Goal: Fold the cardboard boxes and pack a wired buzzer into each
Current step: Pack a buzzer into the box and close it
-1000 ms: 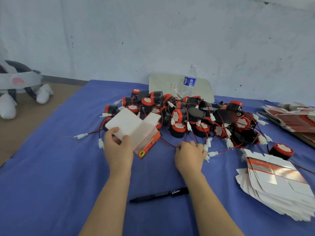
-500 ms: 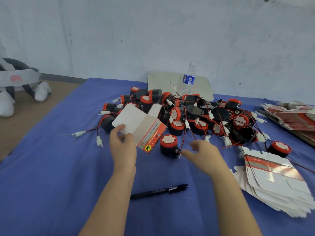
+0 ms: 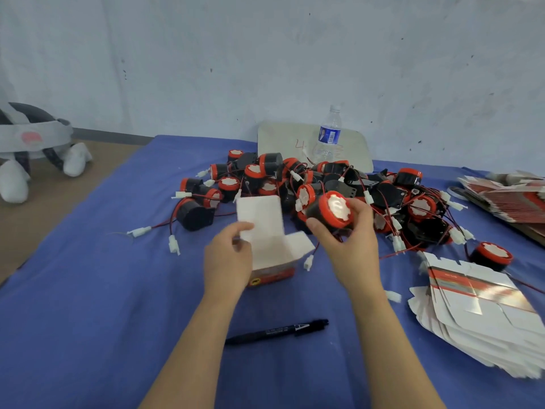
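My left hand (image 3: 228, 258) grips a small white and red cardboard box (image 3: 269, 243) with its top flaps standing open, low over the blue table. To its right, my right hand (image 3: 351, 240) holds a black and red buzzer (image 3: 331, 209) just above and beside the box's opening; its red wire and white plug (image 3: 308, 262) dangle below. Behind both hands lies a pile of several wired buzzers (image 3: 324, 190).
A stack of flat unfolded boxes (image 3: 483, 314) lies at the right, another stack (image 3: 507, 196) farther back right. One buzzer (image 3: 491, 255) sits apart by the near stack. A black marker (image 3: 277, 332) lies between my forearms. A water bottle (image 3: 328, 134) and pale board stand at the wall.
My right hand drew a buzzer out of the pile, then lifted it up beside the box. My left hand turned the box so its open top faces up.
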Tool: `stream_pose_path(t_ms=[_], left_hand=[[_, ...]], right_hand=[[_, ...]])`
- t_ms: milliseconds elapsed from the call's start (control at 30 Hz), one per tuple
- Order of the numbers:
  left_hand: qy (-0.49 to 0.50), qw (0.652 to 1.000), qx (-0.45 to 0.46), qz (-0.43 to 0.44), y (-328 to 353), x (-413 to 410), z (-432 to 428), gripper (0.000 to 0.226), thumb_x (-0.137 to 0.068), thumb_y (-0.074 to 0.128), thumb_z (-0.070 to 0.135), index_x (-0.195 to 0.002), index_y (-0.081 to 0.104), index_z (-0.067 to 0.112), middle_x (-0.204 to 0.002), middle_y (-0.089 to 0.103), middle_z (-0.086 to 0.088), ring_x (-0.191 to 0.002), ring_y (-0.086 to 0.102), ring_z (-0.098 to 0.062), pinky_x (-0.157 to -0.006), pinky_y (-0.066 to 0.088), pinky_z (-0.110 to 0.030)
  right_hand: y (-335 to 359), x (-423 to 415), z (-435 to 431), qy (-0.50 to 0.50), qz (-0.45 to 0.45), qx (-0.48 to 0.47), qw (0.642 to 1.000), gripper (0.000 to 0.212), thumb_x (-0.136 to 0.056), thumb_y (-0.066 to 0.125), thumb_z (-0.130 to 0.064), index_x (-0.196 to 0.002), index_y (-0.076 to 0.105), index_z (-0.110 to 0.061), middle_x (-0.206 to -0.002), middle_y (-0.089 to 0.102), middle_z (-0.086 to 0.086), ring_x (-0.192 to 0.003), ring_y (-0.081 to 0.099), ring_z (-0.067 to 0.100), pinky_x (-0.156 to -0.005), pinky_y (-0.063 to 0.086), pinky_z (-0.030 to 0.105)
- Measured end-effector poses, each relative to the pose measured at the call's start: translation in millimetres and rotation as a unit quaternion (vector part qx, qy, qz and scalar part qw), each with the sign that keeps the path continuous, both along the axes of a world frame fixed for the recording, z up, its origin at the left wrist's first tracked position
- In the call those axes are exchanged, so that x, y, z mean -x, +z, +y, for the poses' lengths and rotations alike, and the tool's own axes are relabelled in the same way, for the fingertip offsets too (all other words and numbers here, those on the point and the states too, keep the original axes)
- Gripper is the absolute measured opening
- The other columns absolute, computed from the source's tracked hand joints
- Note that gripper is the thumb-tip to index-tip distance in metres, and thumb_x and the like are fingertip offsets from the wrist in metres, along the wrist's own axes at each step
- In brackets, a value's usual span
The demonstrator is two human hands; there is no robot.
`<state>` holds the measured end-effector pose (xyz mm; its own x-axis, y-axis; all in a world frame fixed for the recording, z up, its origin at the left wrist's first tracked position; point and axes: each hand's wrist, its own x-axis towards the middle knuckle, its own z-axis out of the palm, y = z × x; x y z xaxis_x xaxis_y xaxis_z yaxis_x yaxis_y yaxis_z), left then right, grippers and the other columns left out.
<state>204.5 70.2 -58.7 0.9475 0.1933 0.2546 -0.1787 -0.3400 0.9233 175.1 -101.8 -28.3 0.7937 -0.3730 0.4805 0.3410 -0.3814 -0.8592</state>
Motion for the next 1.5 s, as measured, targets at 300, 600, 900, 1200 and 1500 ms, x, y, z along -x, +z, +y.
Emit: stream_pose_path(t_ms=[300,600,900,1200,1500], left_hand=[[-0.093,0.99,0.089,0.058,2,2,-6,0.04,-0.096,0.036,-0.001,-0.098,0.064,0.026,-0.108,0.063,0.004,-0.1,0.058,-0.01,-0.081,0.049,-0.021],[-0.083,0.987,0.124,0.067,4,5,-11,0.028,-0.097,0.042,0.012,-0.097,0.066,0.026,-0.106,0.065,0.005,-0.101,0.059,-0.011,-0.088,0.053,-0.032],[-0.101,0.989,0.09,0.055,3,5,-9,0.036,-0.094,0.04,-0.002,-0.104,0.063,0.025,-0.114,0.061,0.003,-0.103,0.057,-0.012,-0.074,0.047,-0.015],[-0.11,0.987,0.103,0.055,1,5,-11,0.025,-0.089,0.06,0.008,-0.097,0.061,0.032,-0.111,0.063,0.005,-0.101,0.059,-0.01,-0.074,0.053,-0.02],[-0.079,0.994,-0.078,0.008,2,12,-16,0.031,-0.086,0.066,0.018,-0.115,0.054,0.023,-0.131,0.038,0.003,-0.103,0.033,-0.002,-0.063,0.029,0.01]], right_hand=[[-10,3,23,0.136,0.157,0.251,0.945,0.077,-0.081,0.074,-0.034,-0.146,0.034,-0.026,-0.139,0.05,-0.005,-0.128,0.046,0.016,-0.108,0.038,0.04],[-10,5,27,0.076,0.166,0.317,0.931,0.067,-0.086,0.059,-0.052,-0.144,0.037,-0.027,-0.128,0.049,-0.006,-0.124,0.037,0.016,-0.108,0.031,0.04],[-7,7,26,0.099,0.169,0.279,0.94,0.061,-0.085,0.067,-0.035,-0.14,0.044,-0.02,-0.133,0.051,-0.006,-0.118,0.049,0.01,-0.097,0.042,0.022],[-6,2,37,0.024,0.203,0.402,0.893,0.024,-0.1,0.042,-0.026,-0.115,0.058,-0.016,-0.109,0.062,0.001,-0.094,0.056,0.018,-0.07,0.041,0.027],[-7,4,27,-0.053,0.138,0.292,0.945,0.024,-0.097,0.048,-0.019,-0.112,0.067,-0.016,-0.117,0.049,0.0,-0.11,0.046,0.019,-0.086,0.04,0.028]])
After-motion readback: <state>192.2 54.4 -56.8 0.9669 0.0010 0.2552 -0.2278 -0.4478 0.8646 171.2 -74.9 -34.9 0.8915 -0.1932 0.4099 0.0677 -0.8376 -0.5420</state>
